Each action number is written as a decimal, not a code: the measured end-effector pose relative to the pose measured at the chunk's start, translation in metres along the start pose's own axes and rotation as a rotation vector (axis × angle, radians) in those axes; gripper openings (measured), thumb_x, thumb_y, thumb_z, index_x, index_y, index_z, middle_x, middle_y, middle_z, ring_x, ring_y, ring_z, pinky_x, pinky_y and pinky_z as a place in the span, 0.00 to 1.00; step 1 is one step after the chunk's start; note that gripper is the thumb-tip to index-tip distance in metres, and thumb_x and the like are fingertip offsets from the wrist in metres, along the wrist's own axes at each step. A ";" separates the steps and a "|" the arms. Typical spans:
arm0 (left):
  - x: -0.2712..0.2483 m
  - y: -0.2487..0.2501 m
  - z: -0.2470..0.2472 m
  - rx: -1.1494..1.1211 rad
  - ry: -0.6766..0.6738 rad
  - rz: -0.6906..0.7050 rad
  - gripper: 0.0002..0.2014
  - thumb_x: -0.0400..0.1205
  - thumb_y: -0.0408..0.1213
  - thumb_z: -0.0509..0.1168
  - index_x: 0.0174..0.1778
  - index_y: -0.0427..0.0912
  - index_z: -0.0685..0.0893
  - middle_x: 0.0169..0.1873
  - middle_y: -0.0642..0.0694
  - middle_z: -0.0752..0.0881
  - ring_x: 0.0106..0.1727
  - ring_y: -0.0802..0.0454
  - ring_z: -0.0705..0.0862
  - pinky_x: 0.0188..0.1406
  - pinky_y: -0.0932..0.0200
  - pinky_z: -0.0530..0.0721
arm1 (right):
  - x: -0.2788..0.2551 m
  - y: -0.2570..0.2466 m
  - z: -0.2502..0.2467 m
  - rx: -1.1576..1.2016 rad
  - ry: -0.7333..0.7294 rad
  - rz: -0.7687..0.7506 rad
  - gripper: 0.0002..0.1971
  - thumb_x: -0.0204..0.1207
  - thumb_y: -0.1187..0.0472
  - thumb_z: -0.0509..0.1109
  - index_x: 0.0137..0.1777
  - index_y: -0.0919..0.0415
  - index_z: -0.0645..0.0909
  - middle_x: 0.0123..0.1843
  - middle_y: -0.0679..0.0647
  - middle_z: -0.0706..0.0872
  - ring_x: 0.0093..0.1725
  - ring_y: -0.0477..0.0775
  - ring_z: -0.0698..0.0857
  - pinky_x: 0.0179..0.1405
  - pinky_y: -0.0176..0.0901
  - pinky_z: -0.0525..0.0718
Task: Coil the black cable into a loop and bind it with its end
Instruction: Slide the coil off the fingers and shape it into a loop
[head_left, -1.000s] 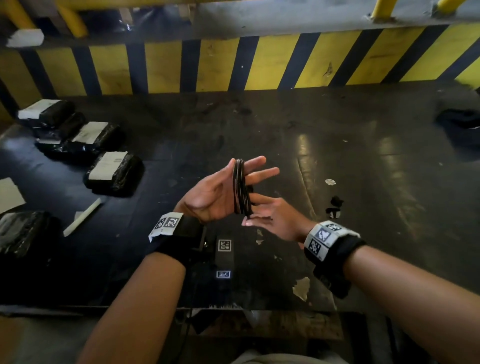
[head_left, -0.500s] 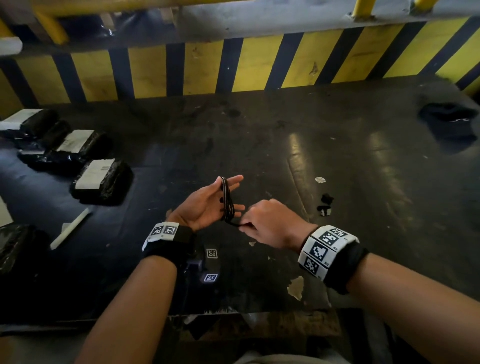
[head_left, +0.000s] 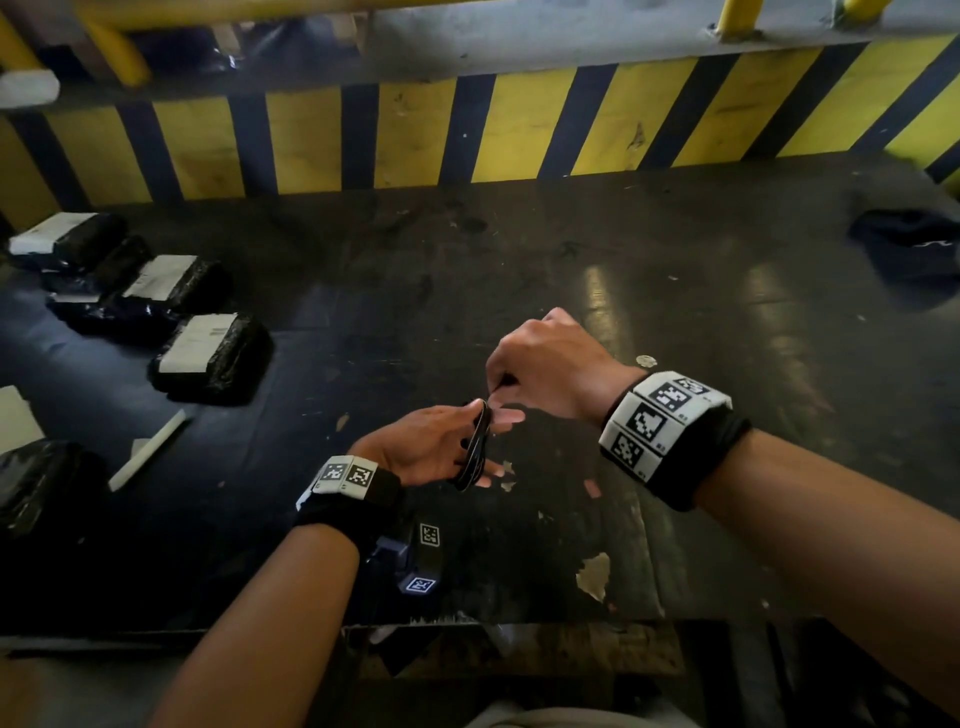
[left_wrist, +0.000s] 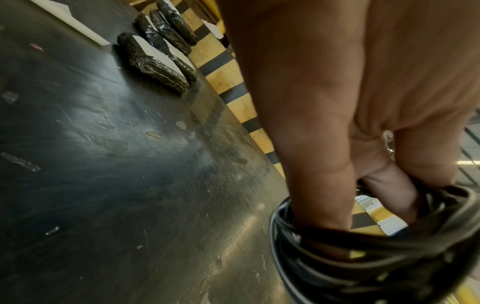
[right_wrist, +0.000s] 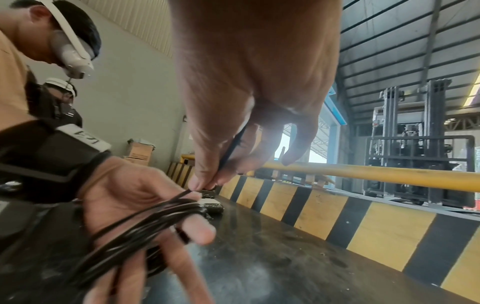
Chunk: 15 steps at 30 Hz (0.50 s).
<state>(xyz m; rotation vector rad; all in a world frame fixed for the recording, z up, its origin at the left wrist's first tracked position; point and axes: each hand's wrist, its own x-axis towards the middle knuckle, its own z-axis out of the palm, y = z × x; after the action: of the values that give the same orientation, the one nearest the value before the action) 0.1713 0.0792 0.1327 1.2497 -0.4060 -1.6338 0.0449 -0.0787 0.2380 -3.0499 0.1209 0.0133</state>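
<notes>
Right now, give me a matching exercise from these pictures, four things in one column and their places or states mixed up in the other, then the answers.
Things:
1. black cable
2. right hand
3. wrapped black bundles
4. forklift

Places or states:
A. lying on the dark table, far left
B. coiled round the left hand's fingers
C. parked beyond the yellow rail
D. pinching the cable's free end above the coil

Pairs: 1-B, 2-D, 3-A, 4-C
</notes>
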 end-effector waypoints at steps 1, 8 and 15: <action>0.000 0.000 0.001 0.001 -0.034 -0.009 0.25 0.88 0.50 0.58 0.80 0.44 0.76 0.80 0.43 0.77 0.73 0.23 0.79 0.76 0.23 0.70 | 0.002 0.003 -0.002 0.000 0.006 0.002 0.08 0.79 0.45 0.72 0.46 0.44 0.90 0.46 0.42 0.92 0.51 0.51 0.89 0.55 0.51 0.69; -0.004 0.001 0.009 -0.182 -0.247 -0.002 0.21 0.91 0.48 0.53 0.67 0.37 0.84 0.48 0.40 0.88 0.55 0.40 0.88 0.69 0.35 0.80 | 0.007 0.031 0.009 0.306 -0.004 0.082 0.06 0.76 0.46 0.77 0.47 0.44 0.93 0.42 0.39 0.90 0.47 0.43 0.88 0.48 0.42 0.78; 0.003 0.004 0.009 -0.238 -0.342 0.033 0.18 0.90 0.43 0.48 0.38 0.42 0.75 0.25 0.53 0.68 0.27 0.56 0.68 0.34 0.58 0.73 | -0.009 0.046 0.035 0.714 -0.084 0.160 0.06 0.74 0.54 0.82 0.49 0.51 0.95 0.33 0.38 0.90 0.35 0.33 0.87 0.36 0.25 0.80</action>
<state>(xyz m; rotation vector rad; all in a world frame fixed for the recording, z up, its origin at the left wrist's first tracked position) 0.1655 0.0721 0.1383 0.7852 -0.4235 -1.8126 0.0323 -0.1209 0.1987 -2.3176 0.2913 0.0879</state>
